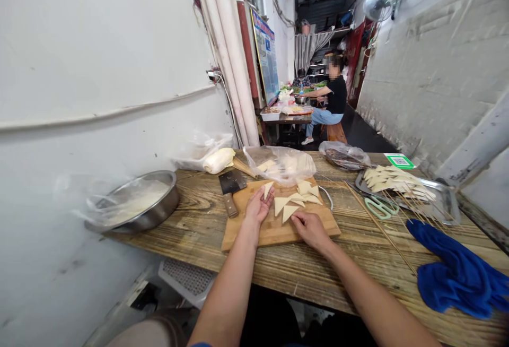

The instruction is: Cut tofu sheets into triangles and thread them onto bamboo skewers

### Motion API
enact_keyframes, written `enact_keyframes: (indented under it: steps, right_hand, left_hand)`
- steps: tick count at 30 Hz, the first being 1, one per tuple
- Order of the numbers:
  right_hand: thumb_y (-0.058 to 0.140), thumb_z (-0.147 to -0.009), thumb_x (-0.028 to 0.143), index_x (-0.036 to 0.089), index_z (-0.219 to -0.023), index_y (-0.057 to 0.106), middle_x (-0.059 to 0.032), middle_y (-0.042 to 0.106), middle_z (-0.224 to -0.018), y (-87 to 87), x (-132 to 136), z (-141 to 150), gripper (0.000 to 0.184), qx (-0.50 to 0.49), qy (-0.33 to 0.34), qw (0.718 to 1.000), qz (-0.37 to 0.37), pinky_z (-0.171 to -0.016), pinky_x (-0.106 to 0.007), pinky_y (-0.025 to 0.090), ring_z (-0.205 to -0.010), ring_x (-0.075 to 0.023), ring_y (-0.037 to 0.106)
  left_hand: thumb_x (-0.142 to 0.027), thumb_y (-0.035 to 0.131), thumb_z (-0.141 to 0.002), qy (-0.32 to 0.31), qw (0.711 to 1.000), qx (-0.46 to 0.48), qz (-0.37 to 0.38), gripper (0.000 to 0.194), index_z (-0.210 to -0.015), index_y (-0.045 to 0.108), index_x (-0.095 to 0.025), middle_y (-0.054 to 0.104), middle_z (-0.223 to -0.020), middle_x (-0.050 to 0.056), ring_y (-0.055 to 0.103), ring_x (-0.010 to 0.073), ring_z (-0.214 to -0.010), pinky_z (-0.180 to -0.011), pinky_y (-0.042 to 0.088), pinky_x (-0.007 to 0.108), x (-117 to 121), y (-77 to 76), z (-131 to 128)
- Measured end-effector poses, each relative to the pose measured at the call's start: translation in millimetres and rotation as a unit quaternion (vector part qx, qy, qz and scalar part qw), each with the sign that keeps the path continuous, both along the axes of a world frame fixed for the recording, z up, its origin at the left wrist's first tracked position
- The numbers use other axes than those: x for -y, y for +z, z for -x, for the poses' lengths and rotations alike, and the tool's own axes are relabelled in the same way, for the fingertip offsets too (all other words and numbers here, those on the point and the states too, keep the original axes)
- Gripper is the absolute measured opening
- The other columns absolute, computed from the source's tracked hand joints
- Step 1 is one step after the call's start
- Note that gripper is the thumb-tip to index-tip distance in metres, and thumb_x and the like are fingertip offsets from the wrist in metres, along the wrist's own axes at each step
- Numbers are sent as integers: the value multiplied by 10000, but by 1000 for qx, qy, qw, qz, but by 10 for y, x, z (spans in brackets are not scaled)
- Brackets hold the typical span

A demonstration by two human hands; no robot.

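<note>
My left hand [259,206], palm up over the cutting board [274,238], is closed on a pale triangular tofu slice [268,190] held between thumb and fingers. The fingers of my right hand [310,230] pinch the lower right edge of another tofu slice [289,212] on the board. Several more triangular slices [306,188] lie loosely overlapped around it, toward the board's back right. A cleaver [231,193] with a wooden handle rests at the board's left edge, its blade pointing away from me.
At left stands a metal basin [159,206] with plastic over it. Behind the board lie a plastic bag [290,164] and a cabbage [218,160]. Right are green scissors [382,208], a tray [449,206] of skewered slices and a blue cloth [457,278]. A person [336,95] sits farther back.
</note>
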State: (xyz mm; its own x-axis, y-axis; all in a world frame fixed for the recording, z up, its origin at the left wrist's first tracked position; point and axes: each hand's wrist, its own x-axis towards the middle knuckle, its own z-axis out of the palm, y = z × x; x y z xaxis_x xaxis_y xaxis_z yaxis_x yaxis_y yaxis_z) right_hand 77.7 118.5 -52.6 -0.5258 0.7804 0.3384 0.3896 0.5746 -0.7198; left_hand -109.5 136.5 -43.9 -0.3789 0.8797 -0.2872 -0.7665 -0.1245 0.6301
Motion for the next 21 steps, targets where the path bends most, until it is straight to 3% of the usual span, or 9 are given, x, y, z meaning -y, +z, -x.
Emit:
enact_keyframes:
  steps: [12, 21]
  right_hand:
    - [414, -840, 220, 179, -744, 657, -15, 659, -676, -8, -11, -9, 265, 15, -3, 1000, -1, -576, -211, 361, -618, -140, 562]
    - [405, -850, 228, 181, -740, 652, -13, 647, -666, -15, -10, -13, 274, 34, 0, 999, -9, -574, -211, 353, -610, -138, 545]
  left_hand:
    - [-163, 530, -813, -26, 996, -86, -6, 97, -850, 600, -107, 683, -741, 88, 650, 118, -640, -583, 513, 196, 23, -21, -17]
    - [-161, 568, -788, -3, 994, -105, -23, 122, -903, 577, -121, 672, -745, 67, 647, 122, -637, -568, 510, 204, 24, -31, -38]
